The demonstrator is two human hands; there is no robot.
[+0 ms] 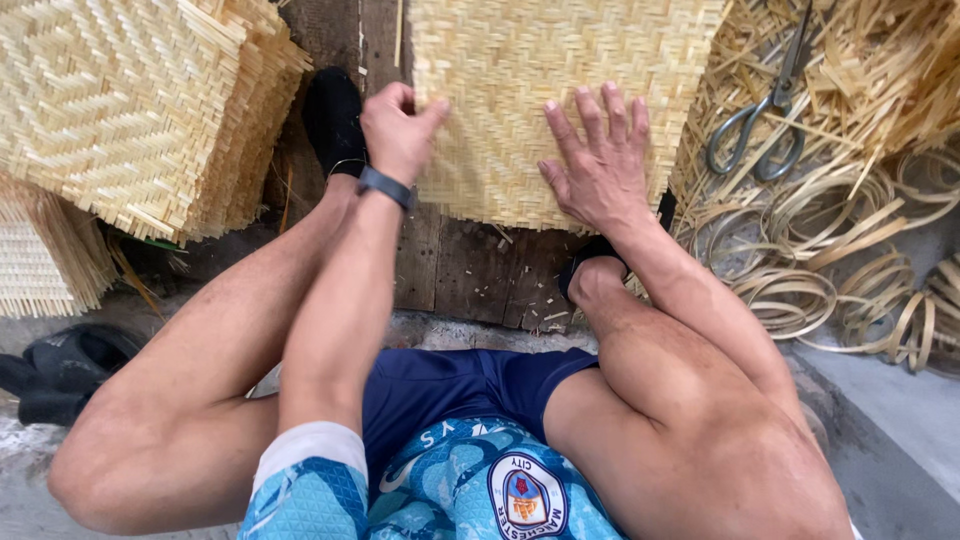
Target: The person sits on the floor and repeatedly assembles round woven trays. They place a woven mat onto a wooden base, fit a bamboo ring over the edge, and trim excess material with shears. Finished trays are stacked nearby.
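Observation:
A pale woven bamboo mat [520, 70] lies on a dark wooden board [450, 260] in front of me. My left hand [400, 130] pinches the mat's left edge, fingers closed on it; a dark band sits on that wrist. My right hand [600, 160] rests flat on the mat near its lower right corner, fingers spread. I squat with both knees up and my feet, in black socks, on the board.
A tall stack of woven mats [130, 100] stands at the left. Metal scissors [765, 120] lie on loose bamboo strips [880, 70] at the upper right, with coiled bamboo hoops [830, 270] below them. A black sandal [60, 370] sits at the far left.

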